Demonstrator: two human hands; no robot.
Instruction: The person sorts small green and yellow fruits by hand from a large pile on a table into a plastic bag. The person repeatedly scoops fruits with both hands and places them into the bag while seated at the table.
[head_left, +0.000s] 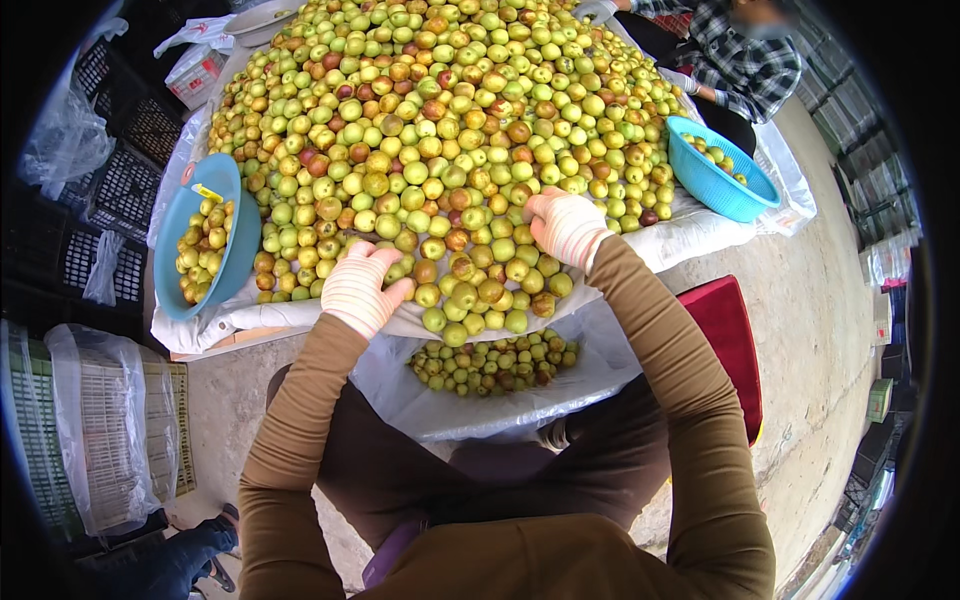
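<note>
A large heap of green and reddish-brown jujube-like fruits (450, 150) covers a cloth-lined table (277, 316). Both my hands wear striped, light-coloured gloves. My left hand (363, 289) is at the near edge of the heap, thumb and fingers apart around fruits; nothing is clearly gripped. My right hand (564, 225) reaches into the fruits further right, its fingers bent down; whether it holds one is hidden. Below the table edge, between my knees, a container lined with clear plastic (450, 420) holds more of the fruits.
A blue basin (244, 255) with fruits stands at the left, a blue perforated basket (731, 196) with fruits at the right. A person in a checked shirt (750, 64) sits at the upper right. Plastic crates (97, 420) line the left; a red padded surface (724, 352) lies beside my right arm.
</note>
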